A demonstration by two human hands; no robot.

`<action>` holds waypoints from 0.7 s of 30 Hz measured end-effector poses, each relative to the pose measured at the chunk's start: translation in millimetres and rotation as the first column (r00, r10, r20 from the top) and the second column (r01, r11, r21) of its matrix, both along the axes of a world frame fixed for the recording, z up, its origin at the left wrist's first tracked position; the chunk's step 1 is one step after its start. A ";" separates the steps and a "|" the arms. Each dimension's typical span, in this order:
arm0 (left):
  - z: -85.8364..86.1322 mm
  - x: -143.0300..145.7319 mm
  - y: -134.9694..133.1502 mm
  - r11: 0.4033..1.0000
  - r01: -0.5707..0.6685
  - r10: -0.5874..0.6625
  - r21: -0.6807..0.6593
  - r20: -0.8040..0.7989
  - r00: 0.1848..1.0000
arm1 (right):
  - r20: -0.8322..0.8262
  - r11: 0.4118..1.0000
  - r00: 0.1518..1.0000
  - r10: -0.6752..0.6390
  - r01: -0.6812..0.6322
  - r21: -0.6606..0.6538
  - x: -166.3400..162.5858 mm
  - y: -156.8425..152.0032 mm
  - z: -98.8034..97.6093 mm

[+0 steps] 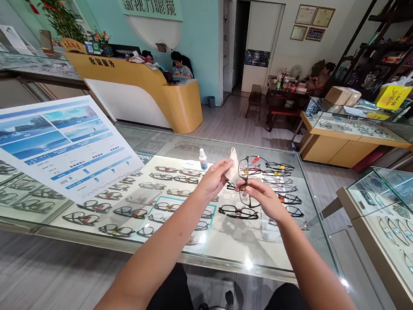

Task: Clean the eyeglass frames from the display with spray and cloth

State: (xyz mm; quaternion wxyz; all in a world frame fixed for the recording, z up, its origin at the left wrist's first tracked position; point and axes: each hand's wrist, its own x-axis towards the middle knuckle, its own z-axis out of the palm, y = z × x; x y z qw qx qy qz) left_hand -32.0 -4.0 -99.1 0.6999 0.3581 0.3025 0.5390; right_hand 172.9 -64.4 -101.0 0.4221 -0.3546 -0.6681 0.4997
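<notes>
Above a glass display counter (298, 182) my right hand (266, 199) pinches a pair of dark-rimmed glasses (250, 171) by the frame near the bridge, lenses upright. My left hand (213, 179) is closed on a small pale cleaning cloth (232, 169) pressed against the left lens. A small white spray bottle (203, 159) with a blue label stands on the counter just behind my left hand. Another dark pair of glasses (238, 212) lies on the glass under my hands.
Rows of spectacle frames (116, 196) fill the case under the glass. A large printed poster (54, 141) lies on the counter's left. More glass cases stand at the right (396, 215). A yellow reception desk (143, 89) with seated people is behind; another person sits at a table (287, 92).
</notes>
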 end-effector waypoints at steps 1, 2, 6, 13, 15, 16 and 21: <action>0.8 -0.7 -0.4 1.000 -0.005 0.005 0.009 -0.013 1.000 | 0.007 1.000 1.000 0.001 -0.001 -0.003 -0.1 -0.6 0.5; 1.3 -1.2 -0.6 1.000 -0.014 0.015 0.018 -0.021 1.000 | 0.012 1.000 1.000 0.001 -0.001 -0.006 -0.2 -1.0 1.0; 1.5 -1.9 0.1 0.997 -0.068 0.069 0.036 -0.019 0.997 | 0.024 1.000 1.000 -0.011 0.011 0.005 -0.8 -1.7 1.1; 2.2 -0.7 -1.7 0.996 -0.064 0.066 0.057 -0.042 0.997 | 0.034 1.000 0.999 0.007 -0.007 0.011 -1.5 -1.8 0.7; 2.7 -0.2 -3.3 0.996 -0.062 0.066 0.068 -0.050 0.997 | 0.032 1.000 0.999 0.012 -0.012 0.007 -1.9 -1.6 -0.1; 2.8 0.0 -4.1 0.995 -0.065 0.069 0.070 -0.052 0.996 | 0.034 1.000 0.999 0.009 -0.009 0.007 -2.0 -1.4 -0.7; 2.8 0.8 -6.4 0.994 -0.063 0.068 0.086 -0.063 0.996 | 0.032 1.000 0.999 0.011 -0.011 0.004 -2.7 -0.8 -2.9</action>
